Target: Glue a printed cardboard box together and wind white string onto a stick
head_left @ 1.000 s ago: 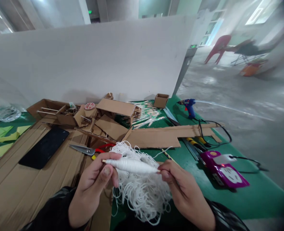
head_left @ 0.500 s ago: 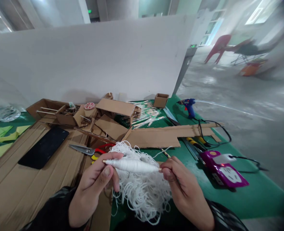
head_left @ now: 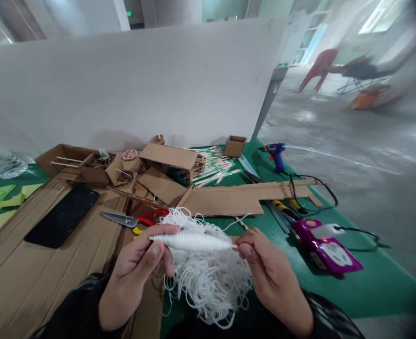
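A thin wooden stick wound thickly with white string makes a spindle [head_left: 196, 242], fat in the middle and tapered at both ends. My left hand [head_left: 139, 270] is closed on its left end, thumb and forefinger against the string. At the other end, the fingertips of my right hand [head_left: 269, 268] pinch the bare stick tip. Below and behind the spindle lies a loose, tangled heap of white string [head_left: 208, 287]. Red-handled scissors [head_left: 130, 220] rest beyond my left hand, partly covered by the heap.
A black tablet-like slab [head_left: 62, 217] lies on cardboard [head_left: 13, 278] at left. Cardboard boxes [head_left: 167, 156] and thin wooden sticks [head_left: 213, 167] stand farther back. A blue glue gun [head_left: 276, 155], a cardboard strip [head_left: 225, 197] and a purple power strip [head_left: 326, 247] are at right.
Both hands hold the spindle almost as before, with its left end shifted very slightly left. The whole view has shifted a little; nothing was let go or picked up.
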`<state>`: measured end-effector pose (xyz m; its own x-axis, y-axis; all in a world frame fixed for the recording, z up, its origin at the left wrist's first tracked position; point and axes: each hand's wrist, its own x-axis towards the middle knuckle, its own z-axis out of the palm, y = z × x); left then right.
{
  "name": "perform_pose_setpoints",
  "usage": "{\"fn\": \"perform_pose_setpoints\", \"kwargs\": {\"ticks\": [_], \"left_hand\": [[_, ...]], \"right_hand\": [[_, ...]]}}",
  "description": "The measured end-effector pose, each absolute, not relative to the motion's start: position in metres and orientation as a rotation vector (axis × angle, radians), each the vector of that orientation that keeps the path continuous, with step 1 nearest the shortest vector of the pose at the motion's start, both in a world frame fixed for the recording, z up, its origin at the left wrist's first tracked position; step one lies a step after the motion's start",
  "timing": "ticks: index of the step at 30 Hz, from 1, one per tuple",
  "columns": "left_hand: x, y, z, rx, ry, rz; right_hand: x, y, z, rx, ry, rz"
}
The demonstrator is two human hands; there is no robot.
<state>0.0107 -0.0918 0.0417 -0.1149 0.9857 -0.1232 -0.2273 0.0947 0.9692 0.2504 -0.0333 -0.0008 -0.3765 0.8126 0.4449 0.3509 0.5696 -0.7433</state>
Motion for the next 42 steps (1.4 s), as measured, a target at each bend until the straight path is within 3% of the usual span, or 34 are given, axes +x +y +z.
{"fn": "perform_pose_setpoints", "kwargs": {"ticks": [29, 36, 42], "left_hand": [[-0.004, -0.088, 0.021, 1.178, 1.066, 1.259], [-0.003, -0.086, 0.021, 1.151, 1.055, 1.278], [-0.004, -0.085, 0.022, 1.172, 1.120, 1.268]], "right_hand": [[0.251, -0.037, -0.003, -0.984, -1.947, 0.902], [0.252, -0.034, -0.006, -0.972, -1.988, 0.754], [0.252, -0.034, -0.001, -0.973, -1.953, 0.830]]}}
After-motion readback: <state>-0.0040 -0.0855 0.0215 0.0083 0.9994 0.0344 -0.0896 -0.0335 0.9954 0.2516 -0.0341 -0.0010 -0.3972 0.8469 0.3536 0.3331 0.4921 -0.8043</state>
